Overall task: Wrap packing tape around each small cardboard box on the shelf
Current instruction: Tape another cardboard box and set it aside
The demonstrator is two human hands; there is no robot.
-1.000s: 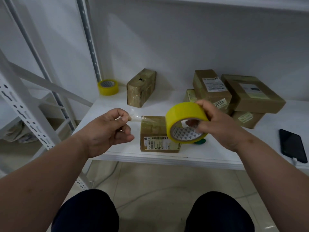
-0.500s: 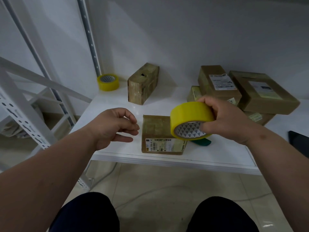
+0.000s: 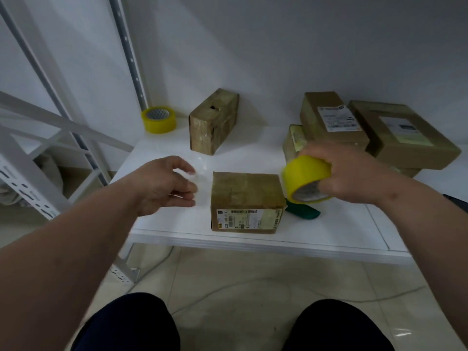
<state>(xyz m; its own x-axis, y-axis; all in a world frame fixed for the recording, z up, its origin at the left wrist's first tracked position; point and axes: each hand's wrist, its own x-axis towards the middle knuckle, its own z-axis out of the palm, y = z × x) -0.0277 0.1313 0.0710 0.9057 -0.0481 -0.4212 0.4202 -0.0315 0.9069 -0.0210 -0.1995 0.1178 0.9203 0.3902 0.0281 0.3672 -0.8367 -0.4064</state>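
A small taped cardboard box (image 3: 247, 196) with a barcode label on its front sits near the front edge of the white shelf (image 3: 253, 240). My right hand (image 3: 354, 173) grips a yellow roll of packing tape (image 3: 306, 178) just right of the box, level with its top edge. To the left of the box hovers my left hand (image 3: 167, 183), fingers loosely curled and blurred, holding nothing I can make out and apart from the box.
A second yellow tape roll (image 3: 159, 119) stands at the back left by the shelf post. One taped box (image 3: 214, 121) stands on end behind. Several boxes (image 3: 402, 135) are stacked at the back right. A green object (image 3: 304, 212) lies under the held roll.
My left hand let go of the clear tape end and moved toward the box's left side. My right hand carried the roll from in front of the box to its right side.
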